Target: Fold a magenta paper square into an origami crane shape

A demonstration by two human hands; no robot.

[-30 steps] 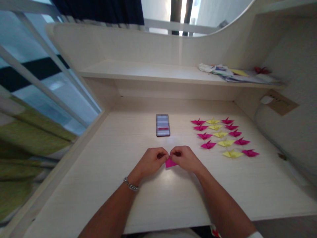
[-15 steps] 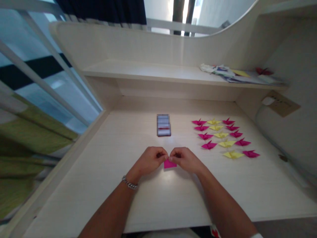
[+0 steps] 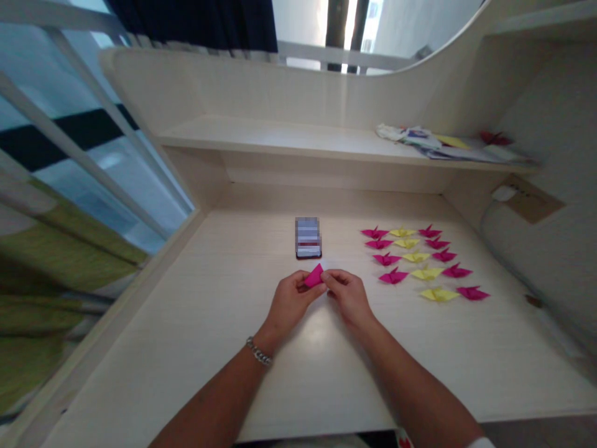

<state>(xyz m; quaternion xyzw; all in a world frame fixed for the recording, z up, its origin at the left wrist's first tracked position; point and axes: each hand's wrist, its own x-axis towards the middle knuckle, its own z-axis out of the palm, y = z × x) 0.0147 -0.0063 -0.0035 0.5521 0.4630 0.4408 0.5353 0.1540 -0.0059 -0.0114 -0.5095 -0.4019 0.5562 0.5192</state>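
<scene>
Both my hands meet over the middle of the pale desk [image 3: 196, 348]. My left hand [image 3: 290, 300], with a metal bracelet on its wrist, pinches a small folded pink paper [image 3: 314, 275] that sticks up between the fingertips. My right hand [image 3: 347, 296] is closed on the same paper from the right. A phone [image 3: 308, 238] lies flat just beyond the hands. To the right lie several folded paper cranes [image 3: 422, 261], pink and yellow, in three neat rows.
A shelf [image 3: 280, 138] runs along the back of the desk, with a heap of papers [image 3: 443, 144] at its right end. A wall socket [image 3: 527, 198] is on the right wall. White rails and a green cloth [image 3: 56, 274] are at the left.
The pink paper has been flipped up from below the fingers to above them, and both hands have moved slightly farther from me, toward the phone.
</scene>
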